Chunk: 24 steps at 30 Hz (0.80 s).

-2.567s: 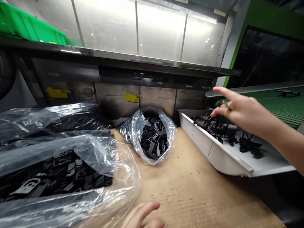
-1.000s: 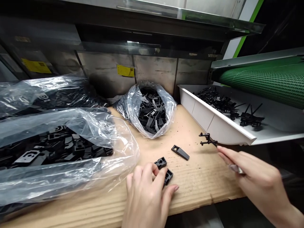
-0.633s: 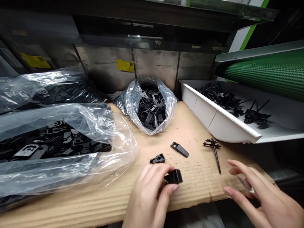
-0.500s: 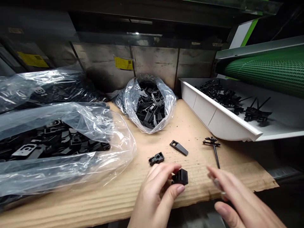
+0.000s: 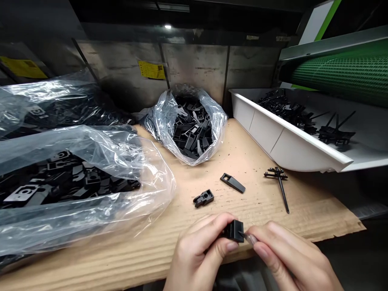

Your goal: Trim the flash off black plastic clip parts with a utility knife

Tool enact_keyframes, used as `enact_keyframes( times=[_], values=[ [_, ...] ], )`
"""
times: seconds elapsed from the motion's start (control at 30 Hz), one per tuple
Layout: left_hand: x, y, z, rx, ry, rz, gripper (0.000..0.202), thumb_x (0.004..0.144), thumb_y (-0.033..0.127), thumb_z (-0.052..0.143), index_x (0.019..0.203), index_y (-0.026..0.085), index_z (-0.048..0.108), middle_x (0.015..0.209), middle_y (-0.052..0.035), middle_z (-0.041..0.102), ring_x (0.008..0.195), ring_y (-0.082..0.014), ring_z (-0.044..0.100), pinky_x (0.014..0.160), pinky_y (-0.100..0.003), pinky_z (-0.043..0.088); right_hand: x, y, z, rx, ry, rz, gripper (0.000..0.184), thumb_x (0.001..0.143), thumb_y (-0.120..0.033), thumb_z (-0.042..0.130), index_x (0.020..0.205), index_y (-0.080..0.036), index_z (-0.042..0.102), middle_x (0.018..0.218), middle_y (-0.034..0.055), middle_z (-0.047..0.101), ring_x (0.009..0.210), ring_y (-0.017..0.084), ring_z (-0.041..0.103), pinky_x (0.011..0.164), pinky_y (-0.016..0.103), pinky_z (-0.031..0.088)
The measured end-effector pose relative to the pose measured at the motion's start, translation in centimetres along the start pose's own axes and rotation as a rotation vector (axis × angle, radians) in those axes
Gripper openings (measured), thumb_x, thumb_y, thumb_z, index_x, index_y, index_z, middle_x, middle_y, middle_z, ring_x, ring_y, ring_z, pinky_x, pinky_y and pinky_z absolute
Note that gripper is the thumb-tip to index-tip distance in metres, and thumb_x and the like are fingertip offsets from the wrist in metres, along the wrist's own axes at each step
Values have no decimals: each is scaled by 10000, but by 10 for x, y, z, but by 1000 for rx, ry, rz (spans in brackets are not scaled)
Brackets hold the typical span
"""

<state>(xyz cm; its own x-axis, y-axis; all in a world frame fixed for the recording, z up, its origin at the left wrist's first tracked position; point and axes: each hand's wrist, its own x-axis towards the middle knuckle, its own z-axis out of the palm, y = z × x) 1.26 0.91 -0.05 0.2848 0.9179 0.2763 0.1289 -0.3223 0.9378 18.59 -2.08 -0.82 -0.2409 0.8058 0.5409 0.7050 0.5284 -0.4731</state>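
Observation:
My left hand (image 5: 200,246) pinches a black plastic moulded part (image 5: 234,231) between thumb and fingers, low at the front of the cardboard. My right hand (image 5: 285,254) holds a small shiny tool (image 5: 248,237), and its tip touches the side of that part. The tool's exact kind is hard to tell. Just beyond my hands lie a black plastic clip (image 5: 203,198), a flat black slotted wedge piece (image 5: 232,183) and a thin black plastic runner with a branched head (image 5: 282,190).
Clear plastic bags of black parts lie on the left (image 5: 75,202) and at the back (image 5: 184,129). A white tray (image 5: 291,141) holding black runners stands at the right, below a green conveyor belt (image 5: 342,68). Brown cardboard (image 5: 287,218) covers the bench.
My right hand has let go of the runner, now lying on the cardboard, and come in with the shiny tool to the black part. My left hand has lifted that part.

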Motion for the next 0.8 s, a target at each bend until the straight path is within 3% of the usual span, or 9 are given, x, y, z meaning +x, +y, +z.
enact_keyframes(
  times=[0.13,0.2,0.3,0.37,0.5,0.7,0.8],
  values=[
    [-1,1,-1,-55,-29,-22,154,787,167,637,894,252,707,841,22,722,764,-145,645,686,-153,479,0,13,-8,-103,77,12,158,888,-158,444,975,-217,562,743,19,623,719,150,653,592,182,500],
    [-1,1,-2,-36,-12,-11,185,778,142,639,913,252,702,860,22,722,797,-145,643,709,-146,472,-1,17,-15,-92,35,49,160,890,-202,459,1017,-226,554,820,21,634,783,137,663,630,141,511],
    [-1,2,-3,1,-39,-11,213,787,118,623,938,253,690,918,19,718,841,-143,639,731,-141,465,-5,16,-23,-50,-57,60,182,884,-236,480,1054,-244,544,843,2,621,743,102,664,632,92,505],
    [0,3,-2,11,-56,-10,215,810,124,598,955,259,681,947,19,715,833,-138,640,714,-141,465,-6,11,-23,7,-47,76,200,887,-198,466,1060,-265,543,805,-24,622,663,74,649,607,75,492],
    [0,3,0,18,-61,11,208,820,136,591,961,265,675,946,24,710,823,-132,635,706,-139,463,-2,-1,-11,162,27,195,164,891,-149,442,912,-265,556,642,-73,587,503,48,578,531,79,459],
    [-1,4,1,-14,-35,33,247,811,98,589,953,277,682,908,43,711,810,-115,644,718,-123,476,8,-4,5,227,29,167,161,885,-170,457,767,-232,548,639,-45,563,628,91,613,572,131,465],
    [-3,1,2,-28,8,27,316,785,57,601,963,302,688,916,64,716,837,-105,652,748,-110,478,8,-3,7,242,20,189,176,884,-172,455,740,-222,542,634,-39,565,592,93,588,570,145,461]
  ],
)
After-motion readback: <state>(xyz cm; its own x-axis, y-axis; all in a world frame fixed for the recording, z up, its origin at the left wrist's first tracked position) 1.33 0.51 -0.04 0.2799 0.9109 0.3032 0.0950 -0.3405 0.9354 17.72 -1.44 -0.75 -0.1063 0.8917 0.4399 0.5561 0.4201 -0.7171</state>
